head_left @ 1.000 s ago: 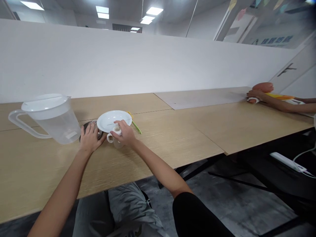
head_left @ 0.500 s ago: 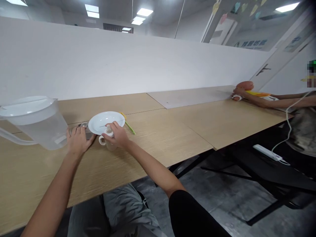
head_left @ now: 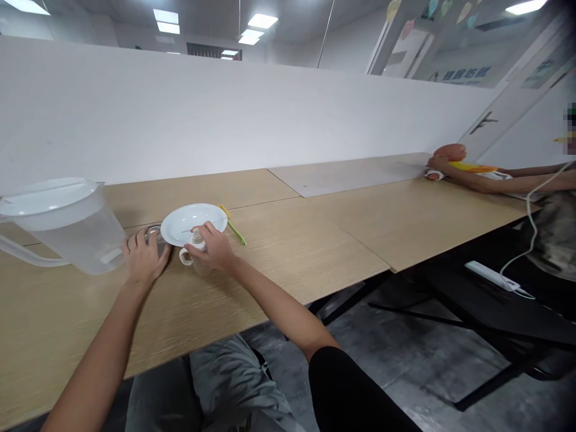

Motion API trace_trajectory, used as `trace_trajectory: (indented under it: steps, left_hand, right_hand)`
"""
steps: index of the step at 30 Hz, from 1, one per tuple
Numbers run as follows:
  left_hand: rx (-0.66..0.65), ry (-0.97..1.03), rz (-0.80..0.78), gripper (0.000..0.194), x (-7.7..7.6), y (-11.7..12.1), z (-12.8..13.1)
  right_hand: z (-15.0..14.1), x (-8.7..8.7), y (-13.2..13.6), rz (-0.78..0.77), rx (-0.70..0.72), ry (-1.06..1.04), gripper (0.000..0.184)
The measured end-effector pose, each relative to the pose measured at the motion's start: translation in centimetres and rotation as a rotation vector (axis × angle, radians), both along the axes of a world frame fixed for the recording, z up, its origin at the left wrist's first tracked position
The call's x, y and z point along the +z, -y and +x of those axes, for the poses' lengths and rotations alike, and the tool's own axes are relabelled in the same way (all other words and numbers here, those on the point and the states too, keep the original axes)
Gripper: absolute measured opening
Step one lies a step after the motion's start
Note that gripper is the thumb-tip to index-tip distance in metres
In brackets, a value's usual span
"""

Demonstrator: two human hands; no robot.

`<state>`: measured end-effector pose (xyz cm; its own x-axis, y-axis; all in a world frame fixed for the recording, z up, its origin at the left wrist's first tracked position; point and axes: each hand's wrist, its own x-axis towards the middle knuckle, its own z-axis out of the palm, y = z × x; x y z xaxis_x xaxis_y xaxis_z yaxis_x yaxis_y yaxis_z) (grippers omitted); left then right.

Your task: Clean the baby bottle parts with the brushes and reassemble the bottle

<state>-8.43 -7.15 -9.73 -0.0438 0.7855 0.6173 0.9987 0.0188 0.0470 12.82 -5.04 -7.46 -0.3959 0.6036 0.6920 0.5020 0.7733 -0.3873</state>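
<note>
The right grip (head_left: 212, 249) is clamped, fingers closed round the top of a small handled cup (head_left: 197, 259). The cup stands on the worktop (head_left: 288, 264) against the near rim of a white plate (head_left: 192, 223), left of centre in the frame. A steady, upright hold there would keep it from knocking that rim. The left grip (head_left: 143, 259) curls against a metal bowl (head_left: 155, 234), partly hidden by a clear lidded jug (head_left: 67, 231); whether it is clamped, I cannot tell. Blue lettering (head_left: 465, 73) at upper right is too small to read.
</note>
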Motion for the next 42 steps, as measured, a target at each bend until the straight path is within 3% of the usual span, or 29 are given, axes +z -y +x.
trace_trajectory:
  steps: [10, 17, 23, 29, 33, 36, 40, 42]
  left_hand:
    - [0.062, 0.071, -0.138, 0.040, 0.0, -0.5, -0.4]
    - [0.110, 0.043, -0.115, 0.048, 0.5, -0.1, -0.5]
    - [0.063, 0.224, -0.123, 0.049, 0.3, -0.2, -0.6]
    - [0.026, 0.271, -0.076, 0.028, -0.2, -0.3, -0.9]
    - [0.050, 0.267, 0.039, 0.026, 0.4, 0.0, -1.2]
    - [0.044, 0.353, 0.238, 0.026, 1.3, 0.4, -1.2]
    - [-0.166, 0.564, 0.571, 0.031, 2.0, 1.2, 0.4]
    - [-0.321, 0.610, 0.649, 0.034, 1.9, 1.6, 1.8]
  right_hand:
    - [0.0, -0.1, -0.2, 0.019, 0.013, -0.007, 0.030]
    - [0.0, -0.1, -0.2, 0.024, -0.006, 0.032, 0.033]
    - [-0.1, -0.4, -0.4, 0.029, 0.004, 0.019, 0.042]
    - [-0.1, -0.5, -0.4, 0.025, 0.025, -0.012, 0.040]
    - [-0.1, -0.4, -0.2, 0.026, 0.036, -0.031, 0.038]
    - [-0.1, -0.4, -0.2, 0.016, 0.026, -0.049, 0.044]
    - [0.1, -0.6, -0.6, 0.026, 0.014, -0.031, 0.070]
    - [0.3, -0.7, -0.9, 0.127, -0.012, -0.069, 0.090]
